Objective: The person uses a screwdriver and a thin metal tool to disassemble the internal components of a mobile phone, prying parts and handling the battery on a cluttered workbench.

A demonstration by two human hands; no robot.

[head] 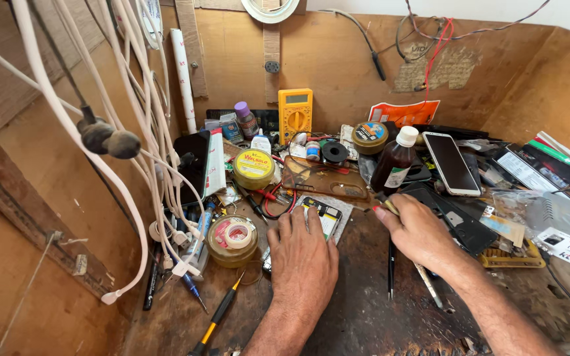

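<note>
My left hand (303, 258) lies flat on the dark worn bench, its fingers pressing down on an opened phone (324, 215) with its insides showing. My right hand (418, 232) is closed around a thin yellowish-handled tool (423, 277); the tool's tip points toward the phone's right edge and its handle runs back under my palm. A pair of black tweezers (390, 269) lies on the bench between my two hands.
Around the hands stand a yellow multimeter (295, 113), a dark brown bottle with a white cap (394, 163), a yellow tin (253, 167), a tape-holding jar (232, 238), a white phone (450, 162), a yellow-black screwdriver (218, 318) and hanging white cables (133, 132) at left.
</note>
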